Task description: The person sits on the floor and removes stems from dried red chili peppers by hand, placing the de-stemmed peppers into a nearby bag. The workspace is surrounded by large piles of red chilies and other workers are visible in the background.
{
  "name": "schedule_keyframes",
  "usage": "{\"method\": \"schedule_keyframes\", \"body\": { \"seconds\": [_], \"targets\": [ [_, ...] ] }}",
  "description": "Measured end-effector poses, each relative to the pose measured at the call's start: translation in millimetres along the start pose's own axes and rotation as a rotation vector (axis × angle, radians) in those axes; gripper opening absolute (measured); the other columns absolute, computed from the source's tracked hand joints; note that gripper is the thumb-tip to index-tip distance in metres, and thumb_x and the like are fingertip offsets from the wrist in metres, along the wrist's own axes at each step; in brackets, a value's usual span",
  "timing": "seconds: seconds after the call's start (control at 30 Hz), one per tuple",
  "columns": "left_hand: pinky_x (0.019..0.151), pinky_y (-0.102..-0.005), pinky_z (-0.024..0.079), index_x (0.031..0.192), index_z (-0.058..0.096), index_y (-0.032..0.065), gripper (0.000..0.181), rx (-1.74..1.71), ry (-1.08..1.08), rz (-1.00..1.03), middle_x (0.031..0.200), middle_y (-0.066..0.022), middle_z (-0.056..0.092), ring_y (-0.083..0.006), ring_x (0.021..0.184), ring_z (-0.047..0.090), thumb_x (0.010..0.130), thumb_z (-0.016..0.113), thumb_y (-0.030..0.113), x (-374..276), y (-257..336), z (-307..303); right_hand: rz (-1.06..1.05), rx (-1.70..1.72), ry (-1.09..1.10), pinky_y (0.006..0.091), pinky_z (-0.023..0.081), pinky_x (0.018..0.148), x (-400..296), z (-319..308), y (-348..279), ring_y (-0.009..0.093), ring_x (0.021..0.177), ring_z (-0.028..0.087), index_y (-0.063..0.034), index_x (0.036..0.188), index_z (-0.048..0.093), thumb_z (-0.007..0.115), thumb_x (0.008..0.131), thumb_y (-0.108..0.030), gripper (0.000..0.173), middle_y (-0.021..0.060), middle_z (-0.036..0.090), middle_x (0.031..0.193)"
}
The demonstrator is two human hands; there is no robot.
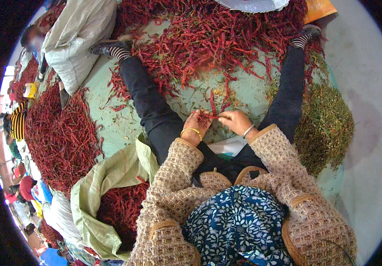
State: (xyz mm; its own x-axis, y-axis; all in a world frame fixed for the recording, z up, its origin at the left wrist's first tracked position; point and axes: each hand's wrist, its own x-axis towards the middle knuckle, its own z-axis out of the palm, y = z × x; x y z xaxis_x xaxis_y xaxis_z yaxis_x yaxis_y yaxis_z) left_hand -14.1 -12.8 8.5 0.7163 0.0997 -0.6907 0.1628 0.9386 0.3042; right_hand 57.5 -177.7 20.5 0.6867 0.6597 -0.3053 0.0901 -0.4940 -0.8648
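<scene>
My left hand [198, 124], with a yellow bangle at its wrist, is closed around several dried red chili peppers [207, 115] between my legs. My right hand [235, 120], wearing a white bangle, pinches the end of a chili with thumb and forefinger, close beside the left fingertips. Just beyond the hands, two more chilies [213, 101] lie near each other on the pale green sheet. A large heap of dried red chilies [211, 40] spreads between my feet. Whether the pinched chili is also gripped by the left hand, I cannot tell.
An open pale green woven sack [91, 186] of chilies stands at my left, another chili heap [61, 139] beyond it. A full white sack [74, 50] is by my left foot. Stems and debris [327, 126] are piled outside my right leg. Other people sit at far left.
</scene>
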Motion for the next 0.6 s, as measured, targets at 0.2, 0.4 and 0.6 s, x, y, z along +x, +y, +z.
{"method": "schedule_keyframes", "body": {
  "seconds": [0.2, 0.4, 0.6],
  "targets": [
    [0.041, -0.0254, 0.031, 0.075, 0.045, 0.0102, 0.014, 0.075, 0.191, -0.030, 0.057, 0.0010, 0.039, -0.0123, 0.042, 0.031, 0.088, 0.049, 0.012, 10.0, 9.4, -8.7, 0.119, -0.657, 0.107, 0.0429, 0.047, 0.065, 49.3, 17.4, 1.3, 0.033, 0.073, 0.060, -0.0032, 0.083, 0.059, 0.059, 0.077, -0.031, 0.028, 0.0168, 0.061, 0.081],
    [0.042, -0.0266, 0.033, 0.088, 0.052, 0.0084, 0.010, 0.259, 0.088, -0.015, 0.057, 0.0024, 0.040, -0.0121, 0.045, 0.036, 0.088, 0.050, 0.018, 4.8, 10.7, -16.0, 0.110, -0.429, 0.118, 0.0430, 0.047, 0.065, 47.0, 23.5, 0.8, 0.036, 0.071, 0.058, 0.0030, 0.086, 0.052, 0.063, 0.073, -0.026, 0.034, 0.0186, 0.059, 0.074],
    [0.063, -0.0317, 0.049, 0.106, 0.052, 0.0047, 0.024, 0.339, -0.024, 0.040, 0.076, -0.0040, 0.056, -0.0175, 0.068, 0.056, 0.092, 0.043, 0.022, -1.6, 4.2, 1.4, 0.207, 0.383, -0.159, 0.0235, 0.041, 0.040, 4.8, 19.5, -8.3, 0.009, 0.044, 0.051, -0.0002, 0.084, 0.057, 0.061, 0.080, -0.022, 0.023, 0.0045, 0.064, 0.070]
  ]
}}
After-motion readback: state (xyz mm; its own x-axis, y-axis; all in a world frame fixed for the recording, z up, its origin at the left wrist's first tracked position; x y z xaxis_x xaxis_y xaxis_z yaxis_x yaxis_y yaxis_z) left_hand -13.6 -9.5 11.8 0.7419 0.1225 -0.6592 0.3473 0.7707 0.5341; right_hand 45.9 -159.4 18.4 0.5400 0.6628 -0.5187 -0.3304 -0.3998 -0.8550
